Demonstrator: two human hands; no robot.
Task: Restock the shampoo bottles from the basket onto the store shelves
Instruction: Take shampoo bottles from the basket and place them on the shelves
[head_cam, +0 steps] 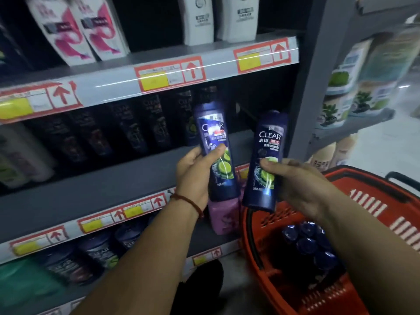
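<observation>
My left hand (195, 171) grips a dark blue Clear shampoo bottle (214, 133) with a lime picture, held upright in front of the middle shelf (113, 185). My right hand (300, 185) grips a second matching bottle (266, 144) just to its right, above the red basket (368, 208). Several blue bottle caps (306, 242) show inside the basket. A bare stretch of the middle shelf lies behind and to the left of both held bottles.
Dark Clear bottles (136, 128) stand at the back of the middle shelf. White and pink bottles (75, 30) fill the upper shelf. A pink bottle (225, 217) sits on the lower shelf beside the basket. A grey upright (311, 87) separates a side rack of green-labelled products (354, 87).
</observation>
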